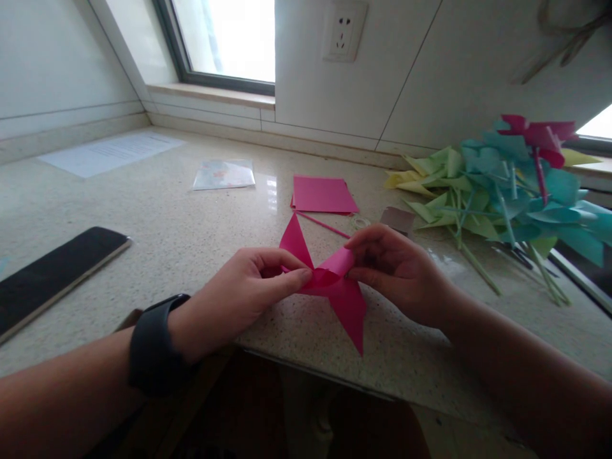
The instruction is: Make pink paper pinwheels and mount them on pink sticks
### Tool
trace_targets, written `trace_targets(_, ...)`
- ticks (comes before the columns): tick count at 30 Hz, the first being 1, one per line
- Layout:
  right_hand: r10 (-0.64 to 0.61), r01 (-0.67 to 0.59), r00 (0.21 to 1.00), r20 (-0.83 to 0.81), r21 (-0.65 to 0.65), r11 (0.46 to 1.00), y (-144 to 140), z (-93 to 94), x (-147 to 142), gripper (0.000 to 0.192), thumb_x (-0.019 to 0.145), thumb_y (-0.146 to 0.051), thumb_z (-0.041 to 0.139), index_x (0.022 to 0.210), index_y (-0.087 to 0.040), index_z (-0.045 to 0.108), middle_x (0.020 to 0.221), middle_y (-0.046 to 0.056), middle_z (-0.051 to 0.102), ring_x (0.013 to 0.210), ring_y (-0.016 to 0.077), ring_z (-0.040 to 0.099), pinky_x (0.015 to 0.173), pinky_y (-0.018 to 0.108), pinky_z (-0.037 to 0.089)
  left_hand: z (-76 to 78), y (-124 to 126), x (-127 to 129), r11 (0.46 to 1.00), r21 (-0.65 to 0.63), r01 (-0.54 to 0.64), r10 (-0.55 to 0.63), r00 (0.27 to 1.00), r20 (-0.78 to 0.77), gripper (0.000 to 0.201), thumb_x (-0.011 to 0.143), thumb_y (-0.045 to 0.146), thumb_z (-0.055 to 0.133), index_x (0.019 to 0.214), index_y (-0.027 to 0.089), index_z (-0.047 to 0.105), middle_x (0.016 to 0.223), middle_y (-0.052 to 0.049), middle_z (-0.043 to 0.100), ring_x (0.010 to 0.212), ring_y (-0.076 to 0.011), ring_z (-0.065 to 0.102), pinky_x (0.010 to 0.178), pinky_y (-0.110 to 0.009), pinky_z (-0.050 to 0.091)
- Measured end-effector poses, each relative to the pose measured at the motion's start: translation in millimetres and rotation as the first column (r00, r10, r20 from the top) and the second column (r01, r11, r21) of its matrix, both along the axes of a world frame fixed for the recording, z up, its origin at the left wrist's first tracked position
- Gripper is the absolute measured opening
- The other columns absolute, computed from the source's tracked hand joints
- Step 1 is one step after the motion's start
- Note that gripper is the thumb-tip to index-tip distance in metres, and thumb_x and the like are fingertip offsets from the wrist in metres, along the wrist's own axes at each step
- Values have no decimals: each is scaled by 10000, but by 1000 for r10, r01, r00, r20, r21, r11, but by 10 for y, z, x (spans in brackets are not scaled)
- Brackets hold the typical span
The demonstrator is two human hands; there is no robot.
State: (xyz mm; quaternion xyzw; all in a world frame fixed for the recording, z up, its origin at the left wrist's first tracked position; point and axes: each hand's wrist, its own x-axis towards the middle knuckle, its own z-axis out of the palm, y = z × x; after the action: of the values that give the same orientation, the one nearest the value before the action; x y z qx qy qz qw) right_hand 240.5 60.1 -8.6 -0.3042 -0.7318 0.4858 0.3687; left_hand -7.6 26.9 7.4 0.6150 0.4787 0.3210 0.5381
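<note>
Between my two hands, above the counter's front edge, is a pink paper pinwheel [348,312] with pointed blades and some corners curled to the middle. My left hand [253,287] pinches it near the centre, thumb on top. On the other side, my right hand [394,271] has thumb and fingers closed on a curled blade. A pink stick [324,225] lies just behind the pinwheel, its right end by my right fingers. Past it rests a stack of pink paper squares [322,194].
Finished pinwheels in green, yellow, blue and pink [502,185] are heaped at the right. A long black object [57,274] lies at the left. Further back are a printed sheet [109,152] and a clear packet [224,174]. A small clear ring [359,222] sits near my right hand.
</note>
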Motion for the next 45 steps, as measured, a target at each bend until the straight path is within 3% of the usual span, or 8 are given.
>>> trace_targets(14,-57,58,997,-43,25,998,32,-14,-12,257,855,-141,749,1044,-274,635,895,-27,647,785,100,630,695,205,532,72,-10,-25,999,-34,0,-4,991,-131,247,870,454,687,827,236,795,786,10,740,714,-138,592,636,-244,412)
trace_targets(21,-52,52,999,-10,87,995,-50,-23,-31,264,870,-114,725,1051,-286,640,924,-28,648,818,95,636,737,192,540,75,-68,49,1000,-27,-7,4,993,-115,277,885,438,657,841,201,793,698,10,691,603,-112,521,526,-222,366)
trace_targets(26,-58,61,998,-31,110,992,-90,-28,-104,270,853,-111,743,1039,-283,649,926,-26,653,830,95,641,765,193,553,85,-86,82,1000,-3,-8,8,996,-85,246,885,377,657,816,182,791,709,5,705,639,-117,547,565,-215,394)
trace_targets(37,-112,112,991,-78,2,994,-144,27,-203,236,808,-127,782,946,-282,670,859,-8,700,784,138,698,693,247,599,109,-119,87,999,-45,4,-6,999,-46,289,881,391,628,789,171,791,659,4,637,589,-120,473,498,-225,325)
trace_targets(45,-149,147,987,-54,-32,989,-138,34,-214,226,784,-163,813,921,-295,691,846,-1,706,771,158,699,667,264,604,101,-127,101,995,-101,8,-6,1000,15,192,844,329,666,829,187,793,766,-11,730,646,-132,550,536,-222,373)
